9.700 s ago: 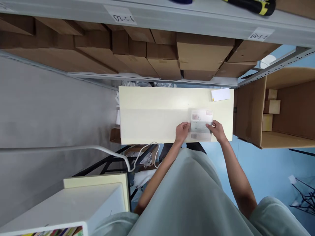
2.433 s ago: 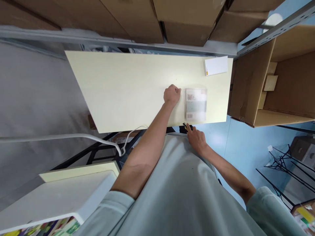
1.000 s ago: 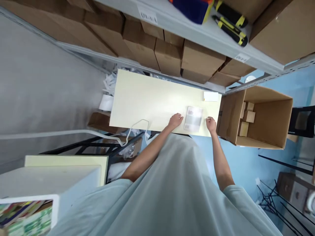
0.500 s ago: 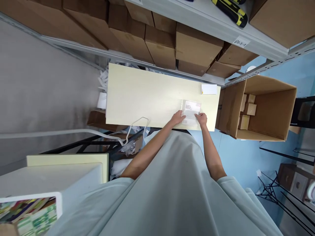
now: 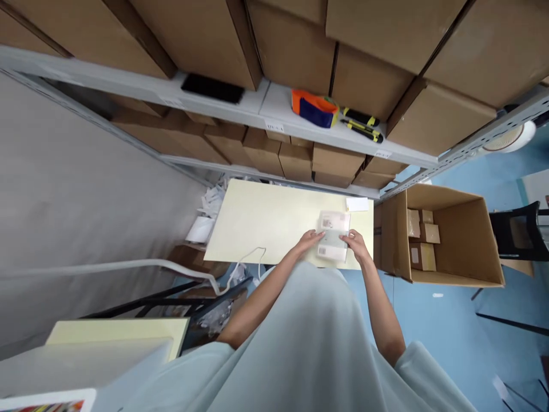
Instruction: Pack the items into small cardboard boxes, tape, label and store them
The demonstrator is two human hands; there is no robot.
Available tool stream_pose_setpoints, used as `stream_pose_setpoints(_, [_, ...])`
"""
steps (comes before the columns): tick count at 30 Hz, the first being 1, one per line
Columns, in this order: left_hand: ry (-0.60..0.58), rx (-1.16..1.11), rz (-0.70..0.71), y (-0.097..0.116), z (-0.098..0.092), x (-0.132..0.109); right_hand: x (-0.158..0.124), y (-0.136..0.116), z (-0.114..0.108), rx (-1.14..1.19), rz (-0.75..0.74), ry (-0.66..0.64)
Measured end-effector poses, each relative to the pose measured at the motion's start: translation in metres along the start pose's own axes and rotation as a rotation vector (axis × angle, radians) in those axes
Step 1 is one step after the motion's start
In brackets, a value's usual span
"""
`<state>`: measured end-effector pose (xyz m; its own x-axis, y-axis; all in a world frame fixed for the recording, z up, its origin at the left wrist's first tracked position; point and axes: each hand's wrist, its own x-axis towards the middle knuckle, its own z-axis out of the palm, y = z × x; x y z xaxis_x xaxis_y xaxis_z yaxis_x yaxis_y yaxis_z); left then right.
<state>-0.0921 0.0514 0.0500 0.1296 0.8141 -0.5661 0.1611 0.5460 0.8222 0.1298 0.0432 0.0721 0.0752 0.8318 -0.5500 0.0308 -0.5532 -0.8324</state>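
A flat, pale pink and grey packet [image 5: 333, 249] with a printed picture near its top and a barcode low on it is held over the near right part of the cream table [image 5: 266, 214]. It seems to be wrapped in clear plastic. On its left edge, my left hand [image 5: 309, 241] grips with the thumb laid on the front. My right hand [image 5: 355, 246] grips the right edge the same way; the fingers behind the packet are hidden. Beyond it, near the table's far right corner, lies a small white card or box [image 5: 357, 204].
Behind the table stands a metal shelf [image 5: 249, 111] with cardboard boxes, an orange and blue tape tool [image 5: 315, 107] and yellow-black cutters [image 5: 362, 127]. To the right, an open carton [image 5: 458, 234] holds several small boxes. A white cable [image 5: 171, 264] hangs at the left.
My view has tilted up, so more of the shelf shows. The packet now looks raised and tipped toward me, its print clearer. Both hands stay on its edges.
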Motion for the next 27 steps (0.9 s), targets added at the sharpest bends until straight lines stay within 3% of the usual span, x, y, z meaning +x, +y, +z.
stream_pose_setpoints(4, [-0.091, -0.197, 0.112, 0.032, -0.018, -0.007, -0.013, -0.039, -0.002, 0.150, -0.070, -0.108])
stream_pose_setpoints(9, [0.093, -0.189, 0.263, 0.074, -0.040, -0.014, -0.006, -0.077, 0.013, 0.211, -0.158, -0.095])
stream_pose_setpoints(13, [0.259, -0.184, 0.331, 0.095, -0.053, -0.022, 0.006, -0.088, 0.032, 0.254, -0.163, -0.084])
stream_pose_setpoints(16, [0.351, -0.207, 0.407, 0.099, -0.059, -0.025, 0.014, -0.086, 0.046, 0.230, -0.134, -0.066])
stream_pose_setpoints(21, [0.376, -0.250, 0.496, 0.096, -0.058, -0.033, 0.011, -0.078, 0.073, 0.144, -0.196, 0.053])
stream_pose_setpoints(27, [0.394, -0.028, 0.580, 0.094, -0.044, -0.050, -0.030, -0.087, 0.104, 0.135, -0.318, -0.199])
